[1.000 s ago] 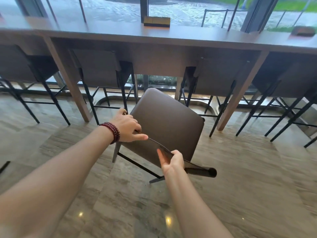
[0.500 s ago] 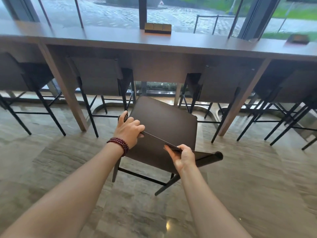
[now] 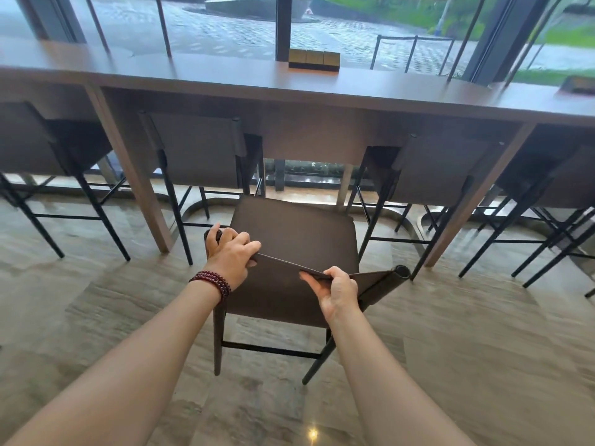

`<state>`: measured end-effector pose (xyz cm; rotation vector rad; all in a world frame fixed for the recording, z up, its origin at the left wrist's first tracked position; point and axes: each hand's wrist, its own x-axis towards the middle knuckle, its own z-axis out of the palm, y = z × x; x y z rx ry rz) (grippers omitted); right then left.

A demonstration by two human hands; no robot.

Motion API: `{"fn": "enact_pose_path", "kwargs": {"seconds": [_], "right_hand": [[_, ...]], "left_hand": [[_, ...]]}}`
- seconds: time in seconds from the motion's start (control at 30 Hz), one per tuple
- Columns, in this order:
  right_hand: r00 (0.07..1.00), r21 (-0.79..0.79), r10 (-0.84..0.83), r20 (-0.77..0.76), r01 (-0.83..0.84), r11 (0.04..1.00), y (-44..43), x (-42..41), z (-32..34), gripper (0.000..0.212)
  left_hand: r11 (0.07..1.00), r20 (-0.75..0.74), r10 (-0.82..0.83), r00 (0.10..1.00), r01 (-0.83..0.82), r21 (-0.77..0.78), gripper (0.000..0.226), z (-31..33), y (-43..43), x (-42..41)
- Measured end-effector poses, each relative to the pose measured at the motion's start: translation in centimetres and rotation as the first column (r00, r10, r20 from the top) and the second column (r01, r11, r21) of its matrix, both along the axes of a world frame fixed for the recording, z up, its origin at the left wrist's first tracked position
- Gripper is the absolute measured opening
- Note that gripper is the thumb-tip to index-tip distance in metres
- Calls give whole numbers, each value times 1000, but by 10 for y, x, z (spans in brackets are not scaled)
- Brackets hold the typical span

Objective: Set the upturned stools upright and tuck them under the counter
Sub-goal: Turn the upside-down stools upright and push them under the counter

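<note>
Gripping a brown stool (image 3: 299, 233) by its backrest (image 3: 277, 294), a person stands it upright on the grey stone-look floor (image 3: 483, 349), legs down, seat facing the long wooden counter (image 3: 225, 78). The left hand (image 3: 230, 255), w/ a dark red bead bracelet (image 3: 212, 283) at the wrist, has its grip clamped round the backrest's left top corner & post. The right hand (image 3: 338, 291) has its grip clamped on the backrest's top edge right of centre, thumb along the near side.

The stool sits in front of the gap btwn a tucked stool on the left (image 3: 196, 149) & a tucked stool on the right (image 3: 441, 169), near the counter but not under it. Further tucked stools show at far left (image 3: 32, 140) & far right (image 3: 563, 175).

On the counter, by a window post, a row of three gold-coloured blocks (image 3: 313, 57) rests on a dark base; any lettering is too small to read. A dark flat item (image 3: 579, 83) lies at the counter's right end, markings unclear. Wet paving & grass show through the window (image 3: 225, 24).
</note>
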<state>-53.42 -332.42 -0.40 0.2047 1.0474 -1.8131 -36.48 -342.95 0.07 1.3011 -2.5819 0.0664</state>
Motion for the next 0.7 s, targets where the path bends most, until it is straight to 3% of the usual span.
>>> {"fn": "enact_pose_path", "kwargs": {"seconds": [0.47,0.7], "right_hand": [[993,-3,117,-35,-117,993,-48,44,-16,19],[987,54,160,-11,-159,986,-62,71,-27,43]], "left_hand": [[988,1,136,991,-136,76,17,-17,-38,54],[975,0,185,983,-183,125,19,-29,-40,88]]}}
